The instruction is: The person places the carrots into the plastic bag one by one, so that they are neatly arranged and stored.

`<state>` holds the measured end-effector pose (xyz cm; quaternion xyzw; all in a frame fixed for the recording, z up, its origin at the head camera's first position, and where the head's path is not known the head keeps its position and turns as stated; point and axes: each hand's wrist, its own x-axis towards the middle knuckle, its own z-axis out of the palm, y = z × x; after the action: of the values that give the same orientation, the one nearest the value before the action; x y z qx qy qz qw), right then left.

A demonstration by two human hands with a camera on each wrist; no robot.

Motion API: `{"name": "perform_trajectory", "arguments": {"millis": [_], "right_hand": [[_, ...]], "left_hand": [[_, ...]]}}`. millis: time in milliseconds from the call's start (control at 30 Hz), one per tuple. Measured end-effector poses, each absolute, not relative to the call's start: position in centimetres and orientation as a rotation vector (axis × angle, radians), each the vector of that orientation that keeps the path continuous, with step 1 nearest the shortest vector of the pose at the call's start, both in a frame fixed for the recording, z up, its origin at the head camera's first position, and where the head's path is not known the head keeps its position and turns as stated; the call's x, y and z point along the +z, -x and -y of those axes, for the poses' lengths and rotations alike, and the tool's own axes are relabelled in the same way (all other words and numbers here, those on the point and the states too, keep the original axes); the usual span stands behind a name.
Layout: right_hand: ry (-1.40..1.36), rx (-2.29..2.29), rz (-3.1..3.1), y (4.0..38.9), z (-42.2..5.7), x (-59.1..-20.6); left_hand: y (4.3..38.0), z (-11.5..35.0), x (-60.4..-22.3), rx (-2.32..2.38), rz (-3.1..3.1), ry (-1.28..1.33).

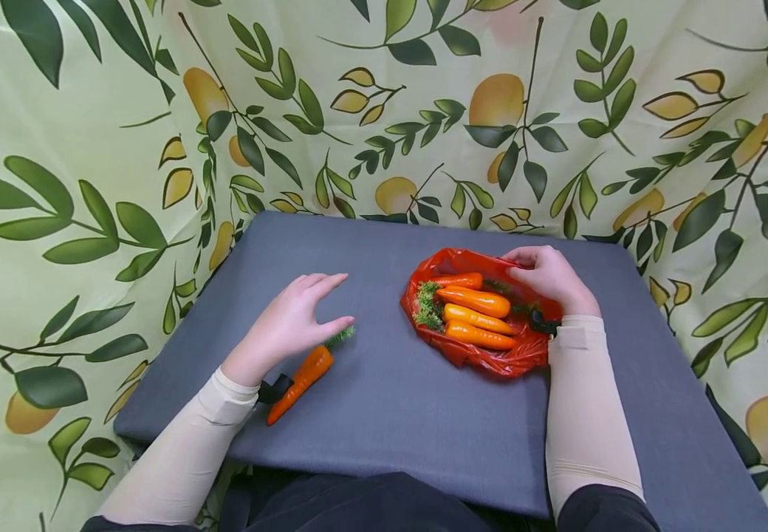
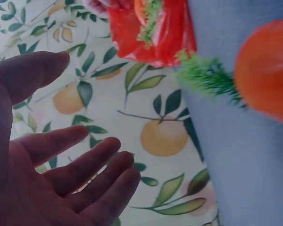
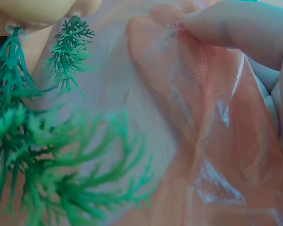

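A red plastic bag (image 1: 484,360) lies with its mouth spread on the right half of the table, and several orange carrots (image 1: 473,299) with green tops are inside. My right hand (image 1: 553,281) pinches the bag's far right rim; in the right wrist view, thumb and fingers hold the thin film (image 3: 217,136) beside green carrot leaves (image 3: 70,165). One loose carrot (image 1: 303,380) lies on the left half of the table, leaves pointing away from me. Above it hovers my left hand (image 1: 280,321), fingers extended, thumb apart, holding nothing. In the left wrist view its palm (image 2: 33,193) is bare.
The table (image 1: 384,421) has a grey-blue cloth top, with its near edge close to my lap. A fabric backdrop (image 1: 371,89) printed with leaves and fruit rises behind it and on both sides. Dark bands sit on both wrists.
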<state>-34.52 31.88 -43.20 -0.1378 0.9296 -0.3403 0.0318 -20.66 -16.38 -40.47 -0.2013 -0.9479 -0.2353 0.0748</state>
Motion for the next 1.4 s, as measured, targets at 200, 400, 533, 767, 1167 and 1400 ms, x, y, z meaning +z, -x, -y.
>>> {"name": "perform_trajectory", "arguments": {"millis": [200, 400, 533, 767, 1167, 1400], "right_hand": [[0.418, -1.054, -2.856, 34.4, -32.0, -42.9], [0.423, -1.072, -2.839, 34.4, -31.8, -43.0], [0.419, -1.077, -2.841, 34.4, -31.8, -43.0], [0.411, -1.044, -2.844, 34.5, -31.8, -42.9], [0.401, -1.038, -2.841, 34.5, -31.7, -42.9], [0.374, -1.038, -2.819, 34.4, -31.6, -42.8]], "left_hand": [[19.9, 17.0, -41.6, -0.747, 2.869, 0.561], [19.0, 17.6, -43.2, -0.79, 2.902, 0.482], [18.4, 17.9, -44.0, -0.802, 2.91, 0.438], [17.8, 18.2, -45.3, -0.851, 2.911, 0.371], [17.0, 18.5, -47.3, -0.979, 2.952, 0.26], [16.8, 18.6, -48.4, -0.975, 2.963, 0.24]]}}
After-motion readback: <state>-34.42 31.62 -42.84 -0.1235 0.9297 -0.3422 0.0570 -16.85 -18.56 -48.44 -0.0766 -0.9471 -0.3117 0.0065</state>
